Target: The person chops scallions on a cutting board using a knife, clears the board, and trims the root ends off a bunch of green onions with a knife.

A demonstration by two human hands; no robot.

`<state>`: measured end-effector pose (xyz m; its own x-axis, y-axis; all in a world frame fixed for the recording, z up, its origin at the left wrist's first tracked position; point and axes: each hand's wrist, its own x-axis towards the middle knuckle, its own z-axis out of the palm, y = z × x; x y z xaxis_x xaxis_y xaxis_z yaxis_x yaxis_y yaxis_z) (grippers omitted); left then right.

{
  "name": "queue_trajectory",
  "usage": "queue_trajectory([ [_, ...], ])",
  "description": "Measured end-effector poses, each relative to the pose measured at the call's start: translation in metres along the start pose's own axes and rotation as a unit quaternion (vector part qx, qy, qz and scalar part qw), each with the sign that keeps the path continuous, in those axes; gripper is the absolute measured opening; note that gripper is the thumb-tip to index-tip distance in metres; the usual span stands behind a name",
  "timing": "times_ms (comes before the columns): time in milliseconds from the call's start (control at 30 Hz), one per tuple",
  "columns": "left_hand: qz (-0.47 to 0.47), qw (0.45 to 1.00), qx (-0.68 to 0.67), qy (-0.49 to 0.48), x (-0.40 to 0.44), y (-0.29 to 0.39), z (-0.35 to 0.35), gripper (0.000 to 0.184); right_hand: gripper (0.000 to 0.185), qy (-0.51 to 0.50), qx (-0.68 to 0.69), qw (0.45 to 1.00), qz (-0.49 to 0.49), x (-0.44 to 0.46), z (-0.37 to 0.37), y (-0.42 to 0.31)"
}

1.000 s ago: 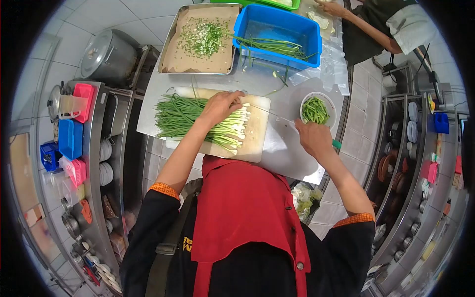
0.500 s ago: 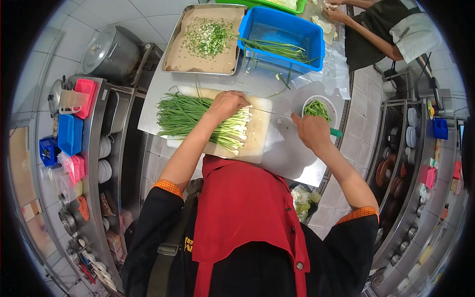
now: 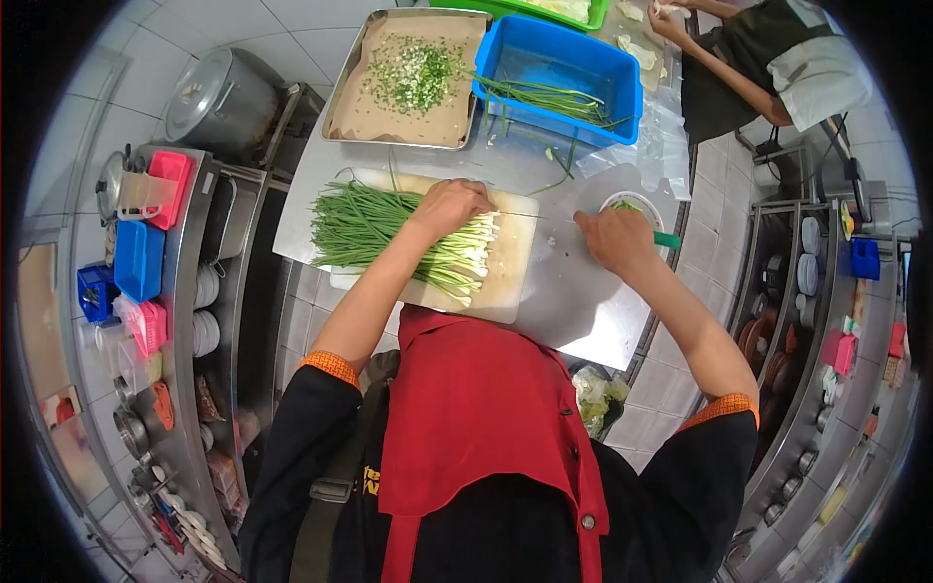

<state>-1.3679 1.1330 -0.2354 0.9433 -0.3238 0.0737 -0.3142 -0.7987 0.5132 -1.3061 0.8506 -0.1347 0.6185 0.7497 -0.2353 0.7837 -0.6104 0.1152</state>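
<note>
A thick bundle of green onions (image 3: 364, 228) lies across the cutting board (image 3: 510, 277), white ends pointing right. My left hand (image 3: 449, 208) is on top of the bundle near those white ends, fingers curled down and closed on the stalks. To the right of the board, my right hand (image 3: 622, 240) grips a knife by its green handle (image 3: 667, 240). The thin blade reaches left toward the board's right edge, seen nearly edge-on. Behind that hand stands a white bowl (image 3: 653, 202) holding green pieces, mostly hidden by the hand.
A paper-lined metal tray (image 3: 335, 112) with chopped green onion (image 3: 418, 78) sits at the back. Beside it, a blue tub (image 3: 559, 63) holds long green stalks. A co-worker's hands (image 3: 671, 24) are at the far right, near pale leaves. Metal shelving flanks both sides.
My right hand has shifted slightly up and to the right with the knife, and now covers most of the bowl's contents. My left hand stays on the green onions.
</note>
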Motion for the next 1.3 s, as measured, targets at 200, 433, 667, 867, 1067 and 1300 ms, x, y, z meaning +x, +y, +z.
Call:
queue_trajectory([
  [200, 0.005, 1.000, 0.012, -0.011, 0.000, 0.001, 0.000, 0.017, 0.020, -0.060, 0.017, 0.998, 0.008, 0.017, 0.007, 0.005],
  [433, 0.021, 0.999, 0.030, -0.023, -0.001, -0.006, 0.003, 0.024, 0.018, -0.106, 0.076, 0.991, 0.009, 0.003, 0.018, 0.018],
  [667, 0.040, 0.998, 0.048, -0.026, 0.000, -0.007, 0.003, 0.030, 0.020, -0.134, 0.068, 0.988, 0.024, 0.001, 0.004, 0.011],
  [867, 0.040, 0.998, 0.042, -0.035, -0.002, -0.007, 0.003, 0.030, 0.025, -0.226, 0.093, 0.970, 0.015, 0.024, 0.011, 0.017],
  [1067, 0.047, 0.998, 0.045, -0.027, -0.001, -0.007, 0.005, 0.026, 0.028, -0.282, 0.155, 0.947, -0.012, 0.024, 0.014, 0.033],
  [1300, -0.009, 0.998, -0.023, 0.061, -0.015, 0.001, 0.003, 0.019, 0.036, -0.426, 0.627, 0.629, 0.170, -0.036, 0.019, 0.073],
])
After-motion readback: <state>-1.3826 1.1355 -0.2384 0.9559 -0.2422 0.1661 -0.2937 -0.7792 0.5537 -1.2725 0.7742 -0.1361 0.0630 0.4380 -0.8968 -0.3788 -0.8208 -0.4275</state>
